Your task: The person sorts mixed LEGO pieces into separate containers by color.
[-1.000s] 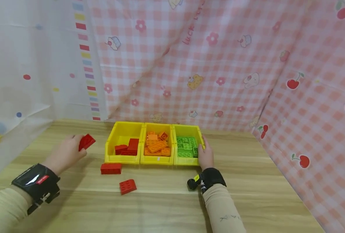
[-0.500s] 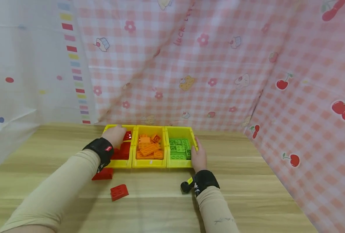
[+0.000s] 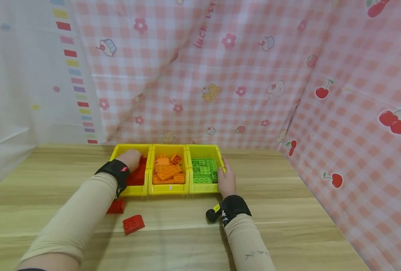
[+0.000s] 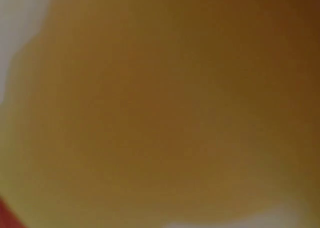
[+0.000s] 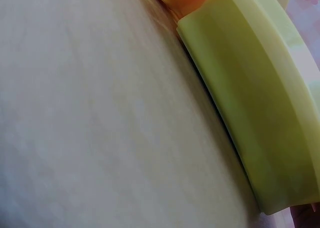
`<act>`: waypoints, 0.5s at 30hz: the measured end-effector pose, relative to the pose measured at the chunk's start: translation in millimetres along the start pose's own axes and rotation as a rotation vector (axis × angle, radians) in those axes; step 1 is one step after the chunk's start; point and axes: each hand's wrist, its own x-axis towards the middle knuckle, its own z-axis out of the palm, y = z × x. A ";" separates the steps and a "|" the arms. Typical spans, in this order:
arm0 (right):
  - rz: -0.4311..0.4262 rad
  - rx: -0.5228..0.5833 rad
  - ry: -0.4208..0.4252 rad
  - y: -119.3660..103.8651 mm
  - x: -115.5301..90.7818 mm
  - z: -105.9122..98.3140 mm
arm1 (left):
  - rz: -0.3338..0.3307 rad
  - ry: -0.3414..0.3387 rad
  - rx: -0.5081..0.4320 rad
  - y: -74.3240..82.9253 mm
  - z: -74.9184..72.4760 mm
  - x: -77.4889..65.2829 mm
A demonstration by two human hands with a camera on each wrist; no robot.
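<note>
My left hand (image 3: 130, 159) reaches down into the left yellow bin (image 3: 137, 191), over red bricks (image 3: 137, 177). Its fingers are hidden there, and I cannot tell whether they hold a brick. The left wrist view is filled by a blurred yellow-brown surface (image 4: 150, 107). At the other end of the row, my right hand (image 3: 227, 182) grips the side wall of the right yellow bin (image 3: 204, 189), its thumb near the rim and fingers along the outside. That bin's front wall (image 5: 240, 97) shows close up in the right wrist view. Green bricks (image 3: 204, 171) lie inside it.
Between these two stands the middle yellow bin (image 3: 168, 190) with orange bricks (image 3: 168, 172). In front on the wooden table (image 3: 173, 241) lie a red brick with a rounded corner (image 3: 133, 224) and another red brick (image 3: 116, 206), partly behind my left forearm. A checked cloth (image 3: 187, 75) hangs behind.
My left hand has carried a red brick from the table's left side into the left bin and stayed there. My right hand keeps its hold. The head view has shifted slightly.
</note>
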 end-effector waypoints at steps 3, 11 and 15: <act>-0.001 -0.002 0.003 -0.2 -0.7 3.9 | 0.000 -0.014 0.005 -2.6 4.9 -4.5; -0.013 -0.036 -0.003 0.6 -2.6 6.0 | 0.080 0.014 0.092 13.1 -22.6 -39.8; -0.003 -0.041 0.003 0.7 -0.5 1.1 | 0.219 0.084 0.169 25.4 -40.5 -77.1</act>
